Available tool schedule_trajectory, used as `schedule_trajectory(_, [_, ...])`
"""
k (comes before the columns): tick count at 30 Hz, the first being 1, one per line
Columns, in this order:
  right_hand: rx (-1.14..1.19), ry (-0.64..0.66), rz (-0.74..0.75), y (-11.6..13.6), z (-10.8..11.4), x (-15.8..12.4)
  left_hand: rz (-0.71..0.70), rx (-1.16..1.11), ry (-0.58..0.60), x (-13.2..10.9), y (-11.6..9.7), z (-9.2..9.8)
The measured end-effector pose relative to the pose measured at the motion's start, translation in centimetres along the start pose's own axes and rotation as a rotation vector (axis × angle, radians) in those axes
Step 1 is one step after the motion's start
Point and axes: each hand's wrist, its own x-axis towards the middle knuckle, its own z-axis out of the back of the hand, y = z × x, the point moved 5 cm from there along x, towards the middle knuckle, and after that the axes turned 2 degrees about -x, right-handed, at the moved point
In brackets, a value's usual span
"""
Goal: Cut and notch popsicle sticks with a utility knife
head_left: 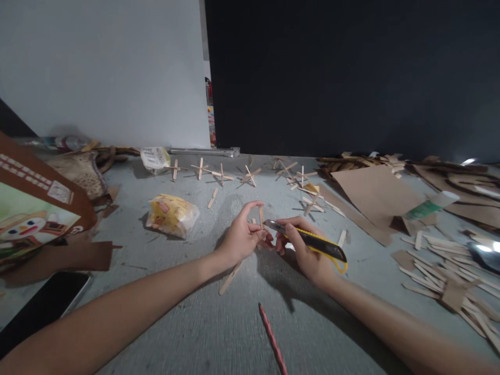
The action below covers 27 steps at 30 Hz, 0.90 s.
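Observation:
My left hand is closed on a small wooden craft stick, held upright between thumb and fingers just above the table. In my right hand is a yellow and black utility knife, its tip reaching the stick. The fingers of both hands nearly meet, and part of what lies under them is hidden. Another craft stick lies slanted on the table below my left hand. Nearer to me is a reddish pencil-like rod.
Crossed stick pieces stand in a row at the back. A snack packet lies left, beyond a phone and a brown printed bag. At right are loose sticks, cardboard and a green-and-white glue tube.

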Motion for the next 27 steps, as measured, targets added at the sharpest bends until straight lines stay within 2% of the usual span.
schedule_trajectory(7, [0.162,-0.028,-0.097,-1.1,0.0,0.4,-0.009,-0.014,0.019,0.3,0.3,0.2])
schedule_trajectory(11, [0.098,-0.014,-0.081,-0.8,0.1,0.5,-0.019,0.003,0.005,0.2,0.3,0.3])
schedule_trajectory(13, [-0.061,-0.003,-0.008,-0.3,0.1,0.2,-0.026,0.04,-0.028,0.1,0.3,0.4])
schedule_trajectory(16, [-0.322,0.024,0.208,0.7,-0.2,-0.6,-0.032,0.116,-0.1,-0.1,0.2,0.4])
schedule_trajectory(18, [-0.406,0.07,0.348,1.1,-0.6,-1.1,-0.024,0.141,-0.126,-0.3,0.2,0.3])
schedule_trajectory(20, [-0.423,0.116,0.41,1.0,-0.8,-1.4,-0.01,0.141,-0.134,-0.5,0.2,0.1])
schedule_trajectory(23, [-0.409,0.097,0.349,0.9,-0.6,-1.3,-0.015,0.15,-0.142,-0.6,0.0,0.0])
schedule_trajectory(27, [-0.298,0.008,0.129,0.8,0.0,-0.7,-0.025,0.107,-0.119,-0.6,-0.1,-0.1])
